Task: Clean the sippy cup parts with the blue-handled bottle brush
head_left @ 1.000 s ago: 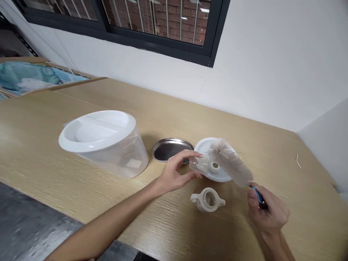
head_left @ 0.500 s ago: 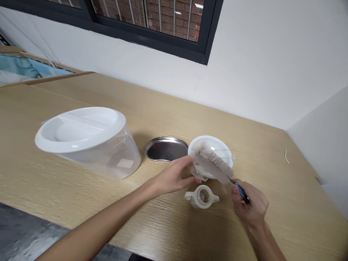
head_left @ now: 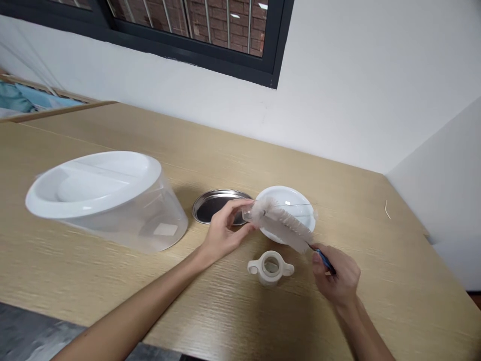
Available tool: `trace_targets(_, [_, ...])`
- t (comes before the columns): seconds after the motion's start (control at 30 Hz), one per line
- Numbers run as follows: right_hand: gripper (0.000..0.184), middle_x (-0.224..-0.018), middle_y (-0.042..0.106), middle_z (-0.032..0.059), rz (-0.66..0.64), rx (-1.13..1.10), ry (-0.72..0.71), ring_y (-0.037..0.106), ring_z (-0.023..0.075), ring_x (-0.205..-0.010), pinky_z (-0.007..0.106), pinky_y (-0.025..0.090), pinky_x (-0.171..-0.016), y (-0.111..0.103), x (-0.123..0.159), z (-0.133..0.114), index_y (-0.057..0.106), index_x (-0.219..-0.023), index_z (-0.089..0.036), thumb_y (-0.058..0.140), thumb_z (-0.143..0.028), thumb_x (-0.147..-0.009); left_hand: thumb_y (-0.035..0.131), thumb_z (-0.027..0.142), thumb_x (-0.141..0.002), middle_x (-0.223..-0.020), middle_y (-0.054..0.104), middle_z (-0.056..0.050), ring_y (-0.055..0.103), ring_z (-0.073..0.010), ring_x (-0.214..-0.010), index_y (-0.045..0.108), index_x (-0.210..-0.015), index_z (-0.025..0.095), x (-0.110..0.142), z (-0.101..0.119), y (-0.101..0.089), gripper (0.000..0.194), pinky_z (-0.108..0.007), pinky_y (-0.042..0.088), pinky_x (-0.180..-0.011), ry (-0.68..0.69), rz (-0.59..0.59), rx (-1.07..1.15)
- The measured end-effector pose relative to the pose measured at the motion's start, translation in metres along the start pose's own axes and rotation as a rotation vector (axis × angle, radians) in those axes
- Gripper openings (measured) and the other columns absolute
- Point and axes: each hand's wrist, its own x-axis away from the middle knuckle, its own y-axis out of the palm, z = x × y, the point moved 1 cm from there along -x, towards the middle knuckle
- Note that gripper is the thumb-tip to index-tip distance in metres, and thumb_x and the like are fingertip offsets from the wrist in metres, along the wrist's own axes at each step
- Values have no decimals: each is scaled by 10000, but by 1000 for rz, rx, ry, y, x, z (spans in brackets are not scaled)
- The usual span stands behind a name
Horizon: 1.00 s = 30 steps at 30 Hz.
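Observation:
My right hand (head_left: 338, 275) is closed around the blue handle of a bottle brush (head_left: 283, 225), whose white bristles point up and left. Between the fingers and thumb of my left hand (head_left: 227, 228) is a small clear plastic piece (head_left: 246, 215), partly hidden by the fingers. The brush tip is right against it; whether it reaches inside I cannot tell. Behind the bristles lies a white oval bowl (head_left: 280, 193), with a thin wire-like stick across it. A translucent two-handled cup (head_left: 271, 273) stands on the table, just below the brush.
A kidney-shaped metal tray (head_left: 205, 205) lies behind my left hand. To the left stands a large clear container with a white oval lid (head_left: 93, 183). A thin pale strip (head_left: 387, 209) lies on the wooden table (head_left: 356, 200) at right. Wall and window are behind.
My left hand has lifted the small clear plastic piece from beside the bowl, leftward to the brush tip. The brush stays in my right hand. The view has shifted slightly.

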Motion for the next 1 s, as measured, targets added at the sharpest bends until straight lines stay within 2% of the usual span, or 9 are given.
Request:
trace_targets(0.2, [132, -621, 586, -42, 39, 42, 34, 485, 64, -468, 198, 426, -490, 0, 2, 4, 664, -1027, -160, 572, -134, -934, 845, 253, -797, -1214, 721, -135, 704, -226, -1148, 611, -1212, 176, 2, -2, 5, 483, -364, 596, -996, -52, 10, 197])
trace_targets(0.4, [148, -602, 562, -49, 13, 19, 25, 459, 67, -458, 204, 423, -493, 0, 3, 7, 673, -1051, -152, 579, -140, -938, 861, 150, -762, -1231, 707, -132, 719, -201, -1126, 559, -1058, 178, 2, 6, 7, 424, -304, 616, -949, -10, 9, 302])
trace_targets(0.47, [143, -613, 571, -45, 7, 30, 41, 468, 70, -465, 205, 428, -498, 1, 4, 8, 673, -1050, -156, 583, -140, -939, 873, 137, -743, -1225, 698, -122, 731, -184, -1073, 549, -1090, 189, 2, 7, 8, 478, -287, 619, -913, -10, -9, 308])
trace_targets(0.57, [138, -611, 571, -48, 9, 31, 32, 464, 70, -456, 205, 434, -502, 0, 5, 9, 671, -1043, -159, 589, -142, -934, 842, 160, -784, -1243, 672, -98, 723, -169, -1042, 516, -1263, 245, 0, 2, 5, 585, -305, 611, -906, 10, -32, 283])
trace_targets(0.63, [130, -623, 591, -38, 25, 35, 26, 495, 79, -465, 210, 444, -508, -2, 4, 9, 672, -1030, -158, 596, -137, -926, 797, 219, -840, -1281, 642, -103, 700, -186, -1075, 525, -1347, 264, -5, -4, -2, 578, -344, 589, -943, 2, -52, 163])
trace_targets(0.77, [127, -693, 666, -3, 98, 85, 40, 596, 107, -535, 215, 471, -535, -8, 3, 11, 682, -1014, -163, 608, -122, -919, 704, 401, -907, -1291, 630, -115, 662, -239, -1082, 578, -1381, 237, -20, -20, -30, 517, -414, 539, -979, -132, -82, -323])
trace_targets(0.87, [122, -696, 672, -10, 142, 118, 47, 574, 92, -511, 202, 470, -528, -10, 3, 13, 685, -1008, -165, 617, -124, -916, 632, 447, -929, -1277, 663, -107, 635, -294, -1143, 579, -1380, 224, -27, -25, -47, 506, -458, 487, -1033, -230, -217, -694])
trace_targets(1.0, [105, -682, 667, -12, 149, 139, 63, 553, 83, -492, 195, 456, -508, -11, 3, 13, 687, -998, -164, 615, -140, -926, 551, 389, -943, -1278, 675, -173, 592, -392, -1200, 583, -1359, 161, -27, -26, -51, 475, -517, 451, -1019, -346, -386, -1159])
